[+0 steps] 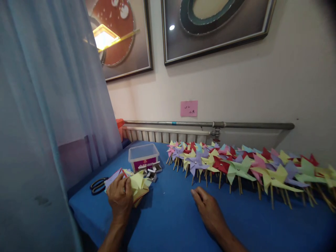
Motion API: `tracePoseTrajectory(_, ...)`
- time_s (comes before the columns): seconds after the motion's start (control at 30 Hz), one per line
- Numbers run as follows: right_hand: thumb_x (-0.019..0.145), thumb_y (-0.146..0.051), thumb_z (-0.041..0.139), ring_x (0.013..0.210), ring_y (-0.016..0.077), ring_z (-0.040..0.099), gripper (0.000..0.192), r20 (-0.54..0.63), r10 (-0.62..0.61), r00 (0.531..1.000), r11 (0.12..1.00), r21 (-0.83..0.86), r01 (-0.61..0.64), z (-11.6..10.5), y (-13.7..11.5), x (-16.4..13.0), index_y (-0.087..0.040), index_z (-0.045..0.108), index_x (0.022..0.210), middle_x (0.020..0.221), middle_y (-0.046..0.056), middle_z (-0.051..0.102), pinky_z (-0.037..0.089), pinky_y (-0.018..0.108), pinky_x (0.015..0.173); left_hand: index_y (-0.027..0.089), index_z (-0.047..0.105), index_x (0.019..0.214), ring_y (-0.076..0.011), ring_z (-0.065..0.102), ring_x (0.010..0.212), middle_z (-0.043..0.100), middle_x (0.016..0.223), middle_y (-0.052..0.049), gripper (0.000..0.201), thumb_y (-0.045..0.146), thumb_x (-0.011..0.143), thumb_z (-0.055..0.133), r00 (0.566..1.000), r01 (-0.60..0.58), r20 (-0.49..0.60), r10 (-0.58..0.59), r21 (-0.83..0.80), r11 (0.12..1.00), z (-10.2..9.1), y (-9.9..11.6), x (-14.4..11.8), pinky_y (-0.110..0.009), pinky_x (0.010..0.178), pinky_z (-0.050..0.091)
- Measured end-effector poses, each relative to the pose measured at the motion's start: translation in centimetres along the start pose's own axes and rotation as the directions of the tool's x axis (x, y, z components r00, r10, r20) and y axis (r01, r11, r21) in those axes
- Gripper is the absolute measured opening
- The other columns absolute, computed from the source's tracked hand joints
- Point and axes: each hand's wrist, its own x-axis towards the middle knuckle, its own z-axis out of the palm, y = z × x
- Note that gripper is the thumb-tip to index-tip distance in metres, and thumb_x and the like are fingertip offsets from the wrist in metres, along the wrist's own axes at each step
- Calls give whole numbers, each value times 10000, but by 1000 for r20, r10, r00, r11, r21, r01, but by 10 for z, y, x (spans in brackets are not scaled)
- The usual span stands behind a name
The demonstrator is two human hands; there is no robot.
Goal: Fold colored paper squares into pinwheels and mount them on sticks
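Observation:
My left hand (119, 197) rests on a stack of coloured paper squares (139, 185) at the left of the blue table, fingers on a folded yellow sheet. Flat on the blue cloth lies my right hand (208, 208), fingers spread, holding nothing, just in front of the pinwheels. Many finished paper pinwheels (236, 166) on wooden sticks lie in rows across the table's back and right.
A clear plastic box (144, 156) stands behind the paper stack, with small metal clips (152, 171) in front of it. Black scissors (97, 185) lie at the left edge. A curtain (47, 105) hangs on the left; a radiator pipe (210, 124) runs along the wall.

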Motion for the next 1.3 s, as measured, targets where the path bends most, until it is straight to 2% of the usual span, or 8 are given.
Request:
tracePoseTrajectory(0.1, 922, -587, 427, 562, 153, 412, 426, 4, 5, 1000, 1000, 5, -5, 1, 1, 0, -262, 372, 651, 584, -58, 390, 318, 275, 551, 162, 723, 928, -255, 698, 860, 754, 902, -83, 385, 490, 869, 529, 929, 362, 203, -308, -334, 870, 15, 12, 6, -361, 790, 536)
tracePoseTrajectory(0.2, 927, -578, 423, 557, 154, 422, 422, 2, -2, 1000, 1000, 4, 2, 1, 3, 1, -261, 381, 651, 576, -56, 406, 325, 277, 552, 133, 716, 930, -201, 659, 647, 724, 748, -53, 448, 537, 753, 643, 783, 597, 532, -324, -492, 634, 32, 30, 5, -287, 586, 498)
tracePoseTrajectory(0.53, 942, -557, 448, 565, 151, 442, 411, 39, 2, 999, 999, 44, -4, -1, -3, -2, -248, 437, 672, 578, -54, 443, 321, 265, 561, 142, 711, 821, -113, 574, 515, 695, 673, -28, 477, 510, 553, 855, 700, 706, 636, -325, -547, 450, 46, 54, -6, -212, 501, 412)
tracePoseTrajectory(0.63, 932, -569, 475, 569, 151, 452, 417, 47, 14, 999, 996, 87, -18, -2, -3, 0, -242, 475, 673, 579, -52, 459, 332, 268, 569, 133, 722, 802, -100, 560, 520, 683, 662, -25, 466, 488, 551, 889, 683, 713, 699, -212, -576, 400, 46, 62, -4, -216, 522, 434)
tracePoseTrajectory(0.73, 897, -643, 524, 585, 155, 509, 453, 90, 62, 994, 966, 243, -82, 0, -2, 2, -227, 576, 724, 627, -31, 555, 388, 272, 591, 120, 726, 788, -113, 581, 563, 682, 676, -39, 453, 460, 556, 914, 592, 758, 806, -8, -553, 346, 50, 80, -3, -223, 542, 457)
tracePoseTrajectory(0.9, 814, -720, 641, 755, 231, 682, 568, 171, 133, 976, 669, 711, -215, 3, -7, 5, -186, 717, 991, 823, 72, 748, 520, 341, 711, 105, 727, 751, -116, 579, 552, 673, 651, -43, 461, 442, 516, 935, 371, 818, 899, 232, -434, 378, 75, 124, -11, -230, 535, 445)
tracePoseTrajectory(1.03, 759, -624, 777, 902, 296, 733, 591, 150, 222, 963, 403, 885, -231, -3, -13, 7, -189, 704, 1153, 978, 110, 793, 562, 408, 799, 120, 717, 696, -103, 536, 475, 666, 607, -30, 447, 456, 490, 928, 282, 816, 929, 241, -365, 449, 100, 148, -29, -236, 498, 397)
tracePoseTrajectory(1.3, 653, -469, 899, 892, 332, 762, 496, 102, 387, 916, 391, 882, -264, -13, -3, 11, -159, 756, 1012, 895, 108, 813, 600, 428, 783, 115, 739, 714, -95, 509, 524, 621, 564, -14, 343, 421, 620, 863, 303, 843, 906, 295, -399, 360, 121, 134, -48, -230, 562, 366)
